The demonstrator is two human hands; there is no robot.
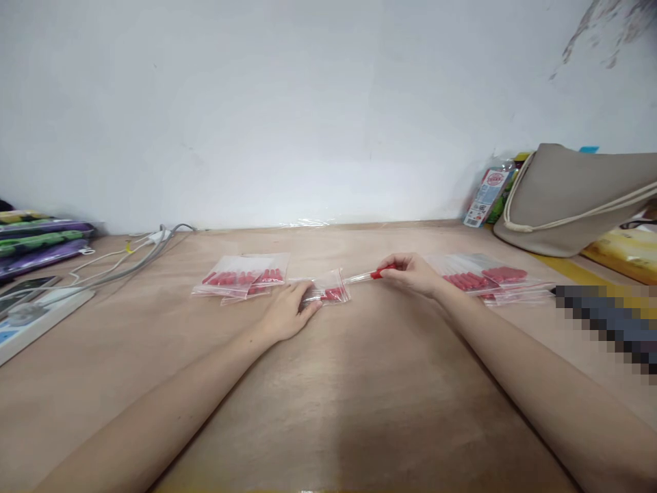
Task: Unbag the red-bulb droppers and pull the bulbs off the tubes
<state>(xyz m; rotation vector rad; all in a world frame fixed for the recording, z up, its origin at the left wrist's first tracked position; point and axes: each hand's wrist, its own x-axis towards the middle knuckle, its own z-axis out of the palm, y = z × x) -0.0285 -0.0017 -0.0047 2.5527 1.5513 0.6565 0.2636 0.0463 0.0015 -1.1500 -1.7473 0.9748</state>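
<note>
My left hand (292, 309) is closed on a small clear zip bag (336, 279), holding it against the table. Inside that bag lies at least one dropper with a red bulb (332, 294). Between the fingers of my right hand (413, 272) is another dropper (363, 276), pinched by its red end. Its clear tube points left, with the tip at the bag's right end; whether the tip is inside I cannot tell. Beside my left hand lie zip bags with several red-ended droppers (241, 276). More filled zip bags (469, 277) lie just behind my right hand.
A power strip (48, 311) with cables (138, 255) and a phone (31, 291) lie at the left, near purple and green packages (46, 243). At the back right stand a grey drawstring bag (580, 198) and a carton (487, 198). A blurred dark object (606, 325) lies in front.
</note>
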